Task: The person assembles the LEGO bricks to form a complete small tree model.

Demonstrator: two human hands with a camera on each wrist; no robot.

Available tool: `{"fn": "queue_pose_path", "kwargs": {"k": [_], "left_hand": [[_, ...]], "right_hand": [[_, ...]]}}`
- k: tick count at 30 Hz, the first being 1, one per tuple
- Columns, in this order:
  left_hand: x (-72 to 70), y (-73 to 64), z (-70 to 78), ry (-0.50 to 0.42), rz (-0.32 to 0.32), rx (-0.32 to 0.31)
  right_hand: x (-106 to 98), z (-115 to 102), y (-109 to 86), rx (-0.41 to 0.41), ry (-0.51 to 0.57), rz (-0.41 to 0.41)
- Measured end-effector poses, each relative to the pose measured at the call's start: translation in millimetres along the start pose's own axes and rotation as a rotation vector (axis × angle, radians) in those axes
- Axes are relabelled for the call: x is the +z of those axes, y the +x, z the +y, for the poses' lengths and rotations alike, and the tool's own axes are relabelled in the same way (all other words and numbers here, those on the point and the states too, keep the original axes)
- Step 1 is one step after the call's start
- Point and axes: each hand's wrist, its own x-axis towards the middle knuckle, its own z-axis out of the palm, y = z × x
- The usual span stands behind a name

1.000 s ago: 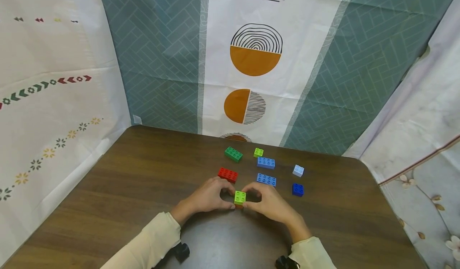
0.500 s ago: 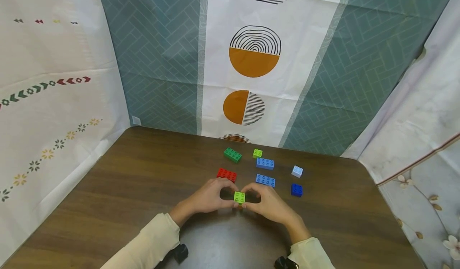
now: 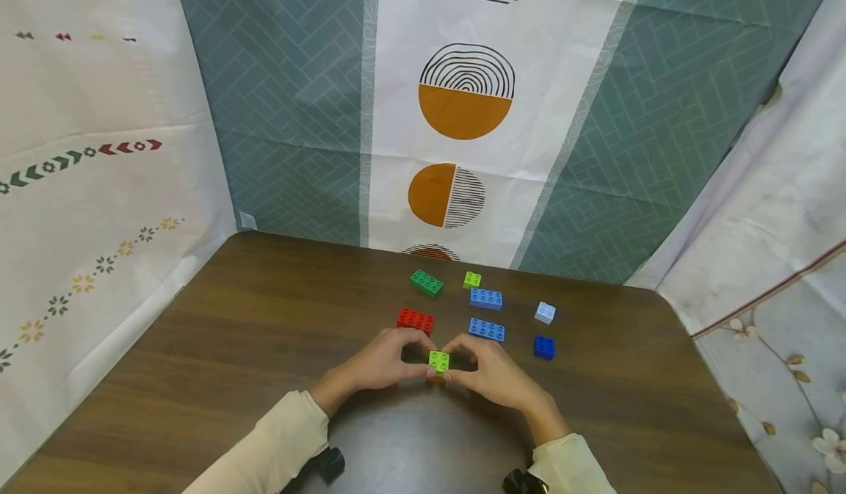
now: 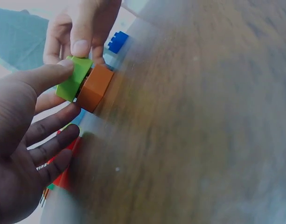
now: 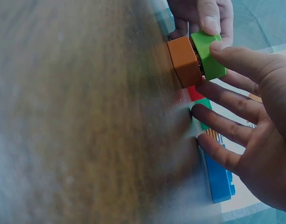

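Observation:
Both hands pinch one lime-green toy brick (image 3: 439, 362) from either side. My left hand (image 3: 386, 362) has its thumb on the near face, with the index finger behind. The right hand (image 3: 492, 371) grips in the same way, its thumb beside the left one. Directly under the lime brick, an orange brick (image 4: 95, 87) stands on the table. In the right wrist view the lime brick (image 5: 209, 56) sits slightly tilted over the orange one, and a narrow gap with studs shows between them. The other fingers of both hands are spread loosely.
Beyond the hands lie a red brick (image 3: 416, 320), a dark green brick (image 3: 426, 283), a small lime brick (image 3: 472, 280) and two medium-blue bricks, one nearer (image 3: 486, 329). To the right are a pale blue brick (image 3: 545, 313) and a dark blue brick (image 3: 545, 347). Cloth hangs behind the wooden table (image 3: 218, 347).
My left thumb has shifted right onto the near face of the lime brick, closer to the right thumb. The right hand has barely moved, and the other bricks lie as before.

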Motion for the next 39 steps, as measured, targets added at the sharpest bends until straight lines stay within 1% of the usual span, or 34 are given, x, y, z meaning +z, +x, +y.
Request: {"fn": "queue_pose_path", "kwargs": {"k": [7, 14, 24, 27, 31, 36, 39], "left_hand": [[-0.1, 0.9, -2.2, 0.008, -0.009, -0.006], [0.6, 0.3, -3.0, 0.008, 0.004, 0.006], [1.9, -0.6, -1.4, 0.004, 0.008, 0.005], [2.7, -0.5, -2.1, 0.005, 0.006, 0.004], [2.9, -0.4, -2.6, 0.000, 0.004, -0.002], [2.6, 0.0, -2.6, -0.008, 0.000, -0.018], [2.4, 1.0, -2.6, -0.001, 0.000, -0.019]], "right_hand": [[0.6, 0.2, 0.3, -0.017, 0.003, -0.008], [0.3, -1.3, 1.0, -0.051, -0.029, -0.014], [2.5, -1.3, -1.3, -0.039, -0.069, -0.010], [2.6, -0.7, -2.6, -0.042, -0.079, -0.016], [1.7, 0.5, -2.8, -0.022, -0.086, -0.033], [-4.9, -1.8, -3.3, -0.001, -0.068, -0.049], [-13.7, -5.3, -6.0, 0.004, -0.047, -0.029]]}}
